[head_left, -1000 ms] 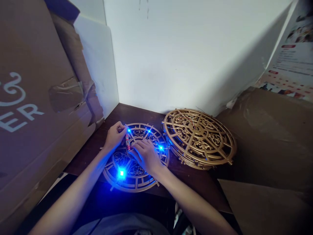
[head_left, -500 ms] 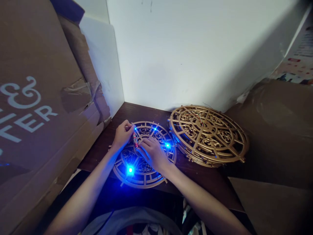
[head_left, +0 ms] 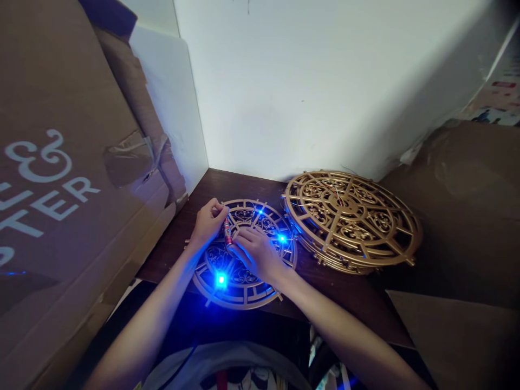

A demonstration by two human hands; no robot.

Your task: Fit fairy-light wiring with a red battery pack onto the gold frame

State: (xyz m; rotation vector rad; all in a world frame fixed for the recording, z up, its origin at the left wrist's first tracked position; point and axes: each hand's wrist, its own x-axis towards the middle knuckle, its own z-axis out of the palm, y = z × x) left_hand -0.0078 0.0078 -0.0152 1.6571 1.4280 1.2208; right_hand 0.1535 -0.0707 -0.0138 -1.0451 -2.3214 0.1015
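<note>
A round gold openwork frame with scrollwork lies flat on the dark table in front of me. Several blue lights glow on it, the brightest light at the near left. My right hand is over the frame's middle, its fingers closed around the lower end of a small red printed tube. The tube's upper end points to the fingertips of my left hand. That hand pinches at the frame's far left rim; what lies between its fingers is hidden.
A stack of similar gold frames stands to the right, thin wires on top. A large cardboard box leans in from the left. More cardboard borders the right, and a white wall rises behind the table.
The blue light by my left fingertips no longer shows. My hands keep nearly the same pose, and the whole view has shifted slightly.
</note>
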